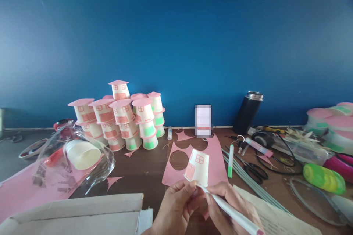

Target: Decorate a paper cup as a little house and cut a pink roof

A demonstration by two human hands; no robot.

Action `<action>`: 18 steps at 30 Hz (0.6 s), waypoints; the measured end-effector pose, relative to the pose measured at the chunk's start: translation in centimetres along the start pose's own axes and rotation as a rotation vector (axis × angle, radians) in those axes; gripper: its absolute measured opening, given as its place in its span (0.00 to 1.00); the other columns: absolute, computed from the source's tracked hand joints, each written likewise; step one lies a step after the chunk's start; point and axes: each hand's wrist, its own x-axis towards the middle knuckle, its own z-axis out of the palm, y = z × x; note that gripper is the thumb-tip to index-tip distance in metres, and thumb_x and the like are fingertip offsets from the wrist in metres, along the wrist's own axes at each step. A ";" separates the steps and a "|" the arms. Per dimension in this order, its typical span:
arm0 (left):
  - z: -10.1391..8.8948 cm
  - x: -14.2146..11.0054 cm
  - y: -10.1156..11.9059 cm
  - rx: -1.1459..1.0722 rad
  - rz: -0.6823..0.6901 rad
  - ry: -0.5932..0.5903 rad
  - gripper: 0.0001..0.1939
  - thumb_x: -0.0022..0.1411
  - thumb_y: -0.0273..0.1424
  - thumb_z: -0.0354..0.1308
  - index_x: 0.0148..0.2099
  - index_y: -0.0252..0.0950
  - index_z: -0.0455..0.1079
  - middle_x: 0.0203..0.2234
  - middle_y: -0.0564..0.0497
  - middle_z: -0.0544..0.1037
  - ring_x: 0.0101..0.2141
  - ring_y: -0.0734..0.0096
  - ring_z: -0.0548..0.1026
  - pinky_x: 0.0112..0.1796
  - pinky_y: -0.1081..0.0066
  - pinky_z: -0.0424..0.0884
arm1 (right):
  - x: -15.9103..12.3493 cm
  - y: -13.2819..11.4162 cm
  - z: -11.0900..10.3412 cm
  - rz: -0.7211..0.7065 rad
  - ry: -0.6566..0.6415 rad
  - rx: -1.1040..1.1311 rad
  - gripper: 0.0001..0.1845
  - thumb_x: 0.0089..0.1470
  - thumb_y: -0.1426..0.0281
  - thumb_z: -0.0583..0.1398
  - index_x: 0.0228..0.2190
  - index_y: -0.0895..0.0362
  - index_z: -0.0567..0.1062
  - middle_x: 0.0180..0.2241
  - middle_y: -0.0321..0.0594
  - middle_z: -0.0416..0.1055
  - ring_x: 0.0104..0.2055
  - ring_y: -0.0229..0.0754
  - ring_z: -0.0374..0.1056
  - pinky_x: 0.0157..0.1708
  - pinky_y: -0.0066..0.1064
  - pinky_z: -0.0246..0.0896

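A white paper cup with a red window and a coloured-in red door drawn on it is upside down at the front middle. My left hand is closed on its rim, thumb on the outside. In my right hand is a white marker with a pinkish-red end, its tip at the cup's lower edge. Behind the cup lies a pink paper sheet with round holes cut out. Stacked to the left are several cup houses with pink paper roofs and red or green markings.
Loose paper cups in clear plastic and a white box lie left. Right are a green marker, scissors, a black flask, grey-green sticks and a green-yellow bottle. A blue panel stands behind.
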 end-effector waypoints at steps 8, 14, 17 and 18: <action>-0.1 0.0 -0.2 0.014 0.000 -0.014 0.11 0.43 0.30 0.75 0.25 0.29 0.77 0.22 0.49 0.79 0.26 0.75 0.76 0.33 0.77 0.74 | 0.1 0.4 0.1 -0.007 -0.010 -0.009 0.07 0.63 0.70 0.54 0.32 0.52 0.70 0.25 0.35 0.74 0.25 0.37 0.74 0.26 0.24 0.69; 0.0 -0.1 -0.1 0.016 -0.003 -0.027 0.11 0.43 0.31 0.75 0.25 0.29 0.77 0.22 0.49 0.79 0.26 0.75 0.76 0.33 0.76 0.75 | -0.3 0.6 0.1 0.027 -0.020 0.028 0.03 0.62 0.69 0.56 0.34 0.52 0.70 0.27 0.36 0.73 0.27 0.39 0.74 0.28 0.26 0.68; 0.0 -0.1 -0.1 0.018 -0.003 -0.022 0.11 0.43 0.31 0.75 0.25 0.30 0.77 0.22 0.49 0.79 0.26 0.75 0.76 0.33 0.76 0.75 | -0.4 0.7 0.3 0.023 -0.039 0.058 0.02 0.62 0.71 0.56 0.36 0.52 0.69 0.28 0.35 0.73 0.28 0.38 0.74 0.30 0.26 0.68; -0.1 0.0 -0.1 0.023 -0.002 -0.031 0.11 0.44 0.31 0.74 0.26 0.29 0.77 0.22 0.48 0.79 0.27 0.74 0.77 0.33 0.76 0.75 | -0.4 0.8 0.3 0.022 -0.050 0.066 0.02 0.62 0.71 0.56 0.37 0.53 0.69 0.28 0.34 0.73 0.28 0.37 0.73 0.30 0.25 0.68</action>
